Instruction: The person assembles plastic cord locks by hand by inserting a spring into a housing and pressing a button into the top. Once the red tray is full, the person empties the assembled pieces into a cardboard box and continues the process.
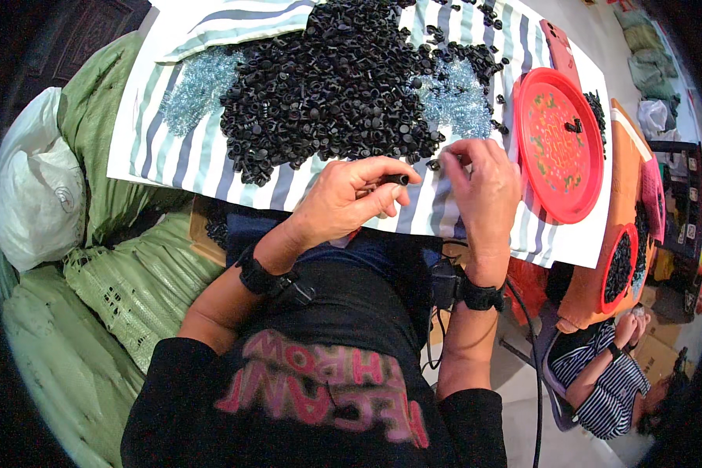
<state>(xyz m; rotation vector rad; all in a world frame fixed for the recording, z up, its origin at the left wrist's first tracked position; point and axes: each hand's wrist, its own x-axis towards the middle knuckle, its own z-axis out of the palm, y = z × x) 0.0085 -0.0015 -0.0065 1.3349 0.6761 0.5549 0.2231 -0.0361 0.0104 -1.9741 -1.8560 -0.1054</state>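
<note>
Worktop, L side: pile of clear springs; next, heap of blk. parts. L hand part-closed, pinching sm. blk. tube just below heap. 2nd spring pile R of heap. R hand approx. half-curled, contents can't tell. Far R: red tray w/ few blk. pcs.

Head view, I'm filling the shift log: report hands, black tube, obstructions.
Left hand gripping black tube, open end rightward. Right hand curled near heap of black parts, grip unclear. No obstruction visible between hands.
</note>
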